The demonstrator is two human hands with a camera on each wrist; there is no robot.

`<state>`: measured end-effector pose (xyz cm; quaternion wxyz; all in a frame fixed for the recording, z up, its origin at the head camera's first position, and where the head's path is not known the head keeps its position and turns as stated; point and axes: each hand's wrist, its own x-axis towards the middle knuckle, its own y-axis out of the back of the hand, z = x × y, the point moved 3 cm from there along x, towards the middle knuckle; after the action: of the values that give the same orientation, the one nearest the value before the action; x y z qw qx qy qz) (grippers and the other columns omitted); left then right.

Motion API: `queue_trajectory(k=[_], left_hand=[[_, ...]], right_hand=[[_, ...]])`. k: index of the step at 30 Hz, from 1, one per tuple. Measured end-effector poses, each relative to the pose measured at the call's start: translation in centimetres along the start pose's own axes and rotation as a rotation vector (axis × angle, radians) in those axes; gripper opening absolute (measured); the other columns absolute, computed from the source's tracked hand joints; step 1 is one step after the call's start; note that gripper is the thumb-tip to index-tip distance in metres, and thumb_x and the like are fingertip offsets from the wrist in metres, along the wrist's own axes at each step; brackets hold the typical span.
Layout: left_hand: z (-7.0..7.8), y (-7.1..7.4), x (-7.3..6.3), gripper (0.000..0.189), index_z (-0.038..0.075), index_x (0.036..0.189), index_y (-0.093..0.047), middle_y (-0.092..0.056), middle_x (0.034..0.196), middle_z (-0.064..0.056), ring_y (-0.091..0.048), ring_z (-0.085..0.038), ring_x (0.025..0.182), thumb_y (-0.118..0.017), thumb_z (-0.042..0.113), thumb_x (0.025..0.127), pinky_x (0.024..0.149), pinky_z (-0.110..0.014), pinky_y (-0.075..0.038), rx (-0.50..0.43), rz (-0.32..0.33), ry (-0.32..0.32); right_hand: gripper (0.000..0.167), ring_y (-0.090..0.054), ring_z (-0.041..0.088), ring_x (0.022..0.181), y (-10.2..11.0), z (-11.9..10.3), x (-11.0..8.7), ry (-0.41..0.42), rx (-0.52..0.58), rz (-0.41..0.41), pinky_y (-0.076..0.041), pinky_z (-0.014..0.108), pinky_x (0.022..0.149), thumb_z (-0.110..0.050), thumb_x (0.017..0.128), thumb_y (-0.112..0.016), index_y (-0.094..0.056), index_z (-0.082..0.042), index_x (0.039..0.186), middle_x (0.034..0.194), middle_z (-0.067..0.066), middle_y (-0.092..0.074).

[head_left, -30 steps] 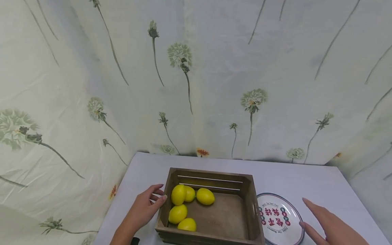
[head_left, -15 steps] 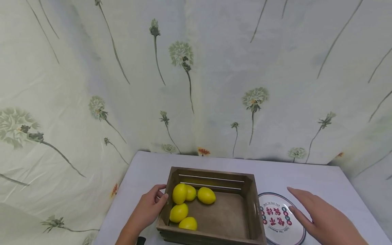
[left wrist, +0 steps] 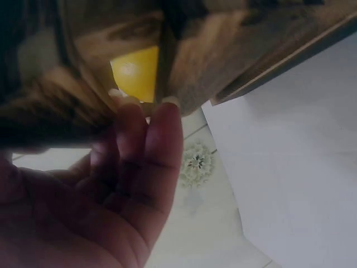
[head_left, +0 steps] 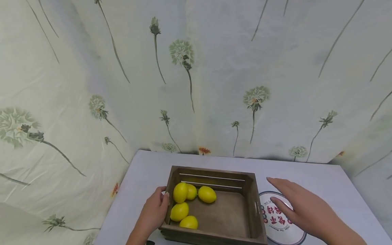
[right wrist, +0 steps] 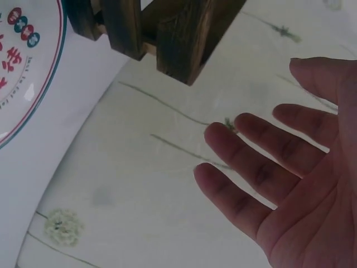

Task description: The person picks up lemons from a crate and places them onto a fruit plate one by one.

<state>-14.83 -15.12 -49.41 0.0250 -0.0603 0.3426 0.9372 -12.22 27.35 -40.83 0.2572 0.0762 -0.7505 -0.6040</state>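
Note:
A brown wooden crate (head_left: 223,211) stands on the white table, with several yellow lemons (head_left: 207,194) gathered in its left part. My left hand (head_left: 154,208) grips the crate's left side. In the left wrist view, the fingertips (left wrist: 169,104) reach the handle opening, and a lemon (left wrist: 135,73) shows through it. My right hand (head_left: 303,207) hovers with spread fingers right of the crate, over a white plate (head_left: 283,234) with red lettering and a dark rim, partly hiding it. The right wrist view shows its fingers (right wrist: 245,162) apart from the crate (right wrist: 178,47), holding nothing.
The white table (head_left: 324,180) ends at a pale cloth (head_left: 214,85) printed with dandelions, which hangs behind and on both sides. The plate lies close against the crate's right side.
My right hand has moved left and slightly away from me, from beside the plate to over it toward the crate. My left hand has closed in on the crate's left side.

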Motion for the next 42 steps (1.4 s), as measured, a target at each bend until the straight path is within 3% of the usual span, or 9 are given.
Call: queue_trajectory(k=[5,10,17,21,26,31,38,42], left_hand=[[0.5,-0.3,-0.4,0.041,-0.006,0.139,-0.056,-0.063,0.089,-0.002,-0.058,-0.017,0.074,-0.051,0.024,0.111,0.068,-0.037,-0.054,0.06,0.052,0.016],[0.8,-0.5,-0.6,0.036,-0.007,0.127,-0.062,-0.068,0.097,-0.007,-0.063,-0.019,0.082,-0.051,0.023,0.111,0.077,-0.046,-0.058,0.081,0.082,0.021],[0.4,-0.7,-0.5,0.041,-0.003,0.114,-0.06,-0.06,0.083,-0.005,-0.055,-0.019,0.069,-0.043,0.034,0.114,0.062,-0.038,-0.051,-0.037,0.027,0.056],[-0.2,-1.1,-0.5,0.041,0.0,0.109,-0.059,-0.057,0.077,-0.005,-0.055,-0.02,0.065,-0.043,0.037,0.114,0.058,-0.036,-0.048,-0.095,0.029,0.098],[-0.1,-1.3,-0.4,0.04,0.001,0.106,-0.058,-0.058,0.078,-0.005,-0.054,-0.02,0.065,-0.042,0.037,0.114,0.059,-0.036,-0.048,-0.075,0.044,0.114],[0.6,-1.5,-0.1,0.041,0.0,0.103,-0.058,-0.054,0.076,-0.006,-0.05,-0.02,0.061,-0.04,0.035,0.115,0.054,-0.035,-0.045,0.016,0.043,0.111],[0.9,-1.7,0.1,0.041,0.001,0.094,-0.058,-0.044,0.065,-0.006,-0.041,-0.02,0.052,-0.041,0.032,0.114,0.047,-0.034,-0.038,0.112,0.099,0.109],[0.9,-1.8,0.1,0.041,0.001,0.095,-0.059,-0.044,0.065,-0.006,-0.042,-0.02,0.052,-0.041,0.033,0.114,0.048,-0.034,-0.038,0.113,0.111,0.122]], right_hand=[[0.058,-0.066,0.031,0.12,0.2,-1.1,1.2,0.04,0.006,-0.001,-0.057,0.053,0.088,-0.027,0.091,-0.082,-0.061,-0.013,0.144,0.134,0.008,-0.068],[0.058,-0.064,0.031,0.123,0.3,-2.4,2.8,0.085,0.029,-0.053,-0.056,0.052,0.093,-0.031,0.094,-0.079,-0.06,-0.014,0.146,0.138,0.007,-0.066],[0.055,-0.063,0.028,0.127,0.1,-4.5,5.0,0.155,0.078,-0.12,-0.055,0.05,0.096,-0.029,0.099,-0.074,-0.057,-0.014,0.149,0.143,0.002,-0.063],[0.056,-0.061,0.027,0.129,-0.7,-5.4,6.3,0.207,0.107,-0.167,-0.054,0.049,0.098,-0.031,0.1,-0.073,-0.056,-0.013,0.15,0.145,0.003,-0.061],[0.06,-0.061,0.031,0.129,-1.8,-6.0,7.5,0.257,0.142,-0.214,-0.054,0.052,0.097,-0.031,0.098,-0.076,-0.055,-0.012,0.15,0.145,0.008,-0.061],[0.065,-0.06,0.032,0.129,-3.0,-5.9,8.3,0.22,0.174,-0.301,-0.053,0.053,0.098,-0.033,0.095,-0.079,-0.053,-0.013,0.152,0.146,0.009,-0.06],[0.067,-0.061,0.03,0.127,-5.0,-6.0,9.3,0.125,0.276,-0.489,-0.052,0.052,0.099,-0.031,0.092,-0.082,-0.056,-0.008,0.148,0.144,0.011,-0.061],[0.067,-0.06,0.033,0.127,-6.1,-6.2,9.7,0.137,0.299,-0.529,-0.049,0.054,0.103,-0.03,0.091,-0.084,-0.057,-0.005,0.146,0.142,0.012,-0.062]])
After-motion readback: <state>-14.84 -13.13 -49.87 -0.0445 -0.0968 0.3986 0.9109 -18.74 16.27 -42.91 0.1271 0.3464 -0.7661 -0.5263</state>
